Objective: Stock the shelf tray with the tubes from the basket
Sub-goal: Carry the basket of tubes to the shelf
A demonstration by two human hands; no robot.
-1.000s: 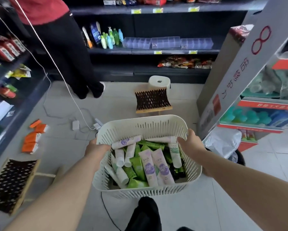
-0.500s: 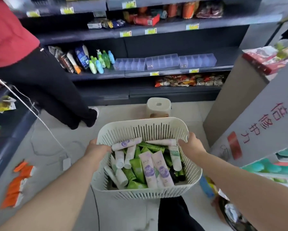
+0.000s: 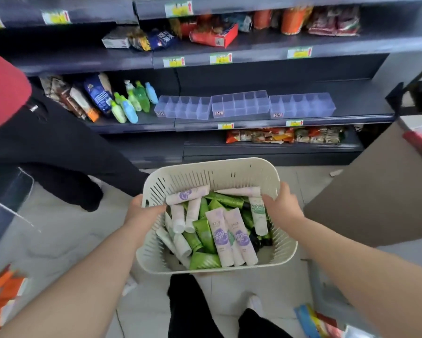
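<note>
Head view looks down on a cream slotted basket (image 3: pixel 217 172) held in the air before a dark shelf unit. The left hand (image 3: pixel 143 213) grips the basket's left rim, fingers curled over its edge, and the right hand (image 3: pixel 282 206) grips the right rim the same way. Inside the basket lie the tubes (image 3: pixel 221 236), white-and-purple, plain white and green, heaped crosswise from wall to wall. Three clear divided trays (image 3: pixel 240 103) stand side by side along the front edge of the middle shelf (image 3: pixel 361 101), from its centre toward its right end. Small bottles (image 3: pixel 132 103) stand near that shelf's left end. A person in black trousers (image 3: pixel 46 142) stands at the left.
</note>
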